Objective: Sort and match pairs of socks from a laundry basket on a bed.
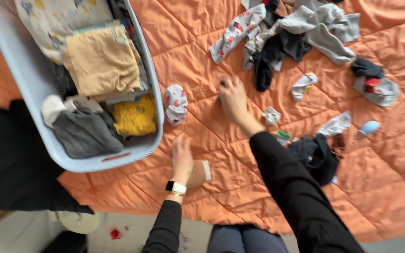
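A person sorts laundry on an orange quilt (376,187). The left hand (182,158) rests near the quilt's near edge, fingers loosely open against a tan rolled sock (199,174) just beside it. The right hand (233,99) reaches to the quilt's middle, fingers curled over a small dark item (221,92); whether it grips is hard to tell through motion blur. A pale blue laundry basket (24,84) of folded clothes sits at the left edge; a patterned sock (176,104) lies just beside it. Pairing goes best by spreading the loose pile of socks (287,37) at the far edge so mates show. The basket's far end is cut off.
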